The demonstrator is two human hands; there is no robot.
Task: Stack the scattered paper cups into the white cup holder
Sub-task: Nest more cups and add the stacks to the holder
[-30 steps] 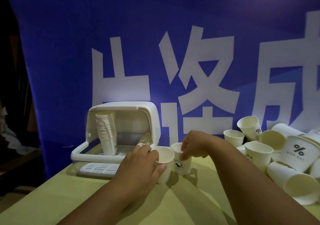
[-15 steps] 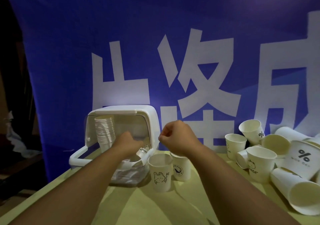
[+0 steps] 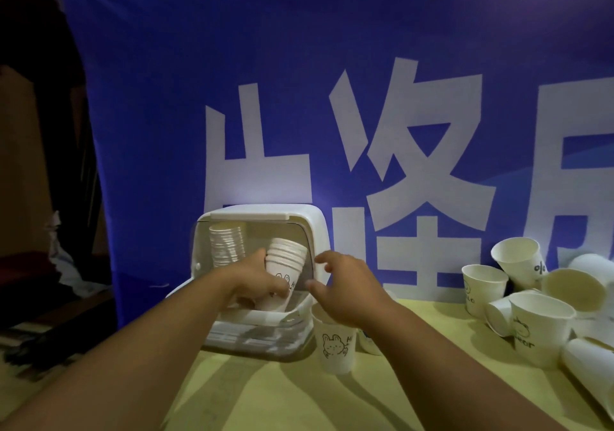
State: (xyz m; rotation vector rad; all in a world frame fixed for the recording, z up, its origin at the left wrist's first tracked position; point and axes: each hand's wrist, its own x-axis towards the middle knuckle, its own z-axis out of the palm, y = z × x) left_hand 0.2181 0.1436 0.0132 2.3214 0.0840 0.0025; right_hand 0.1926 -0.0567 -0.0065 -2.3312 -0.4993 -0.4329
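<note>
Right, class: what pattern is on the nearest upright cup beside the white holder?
A black outline rabbit and "Hi" on the white cup; head view.

The blue banner (image 3: 332, 65) at the far side carries large white Chinese characters, cut off at the edges; the middle one's top looks like 次. The near centre cup (image 3: 335, 347) shows a rabbit drawing and "Hi". The cup stack (image 3: 285, 264) farther left shows "H". At far right, a tilted cup (image 3: 518, 261) bears "%" and an upright cup (image 3: 481, 291) "LLO". The nearer cup (image 3: 538, 327) has blurred letters like "eer".
</note>
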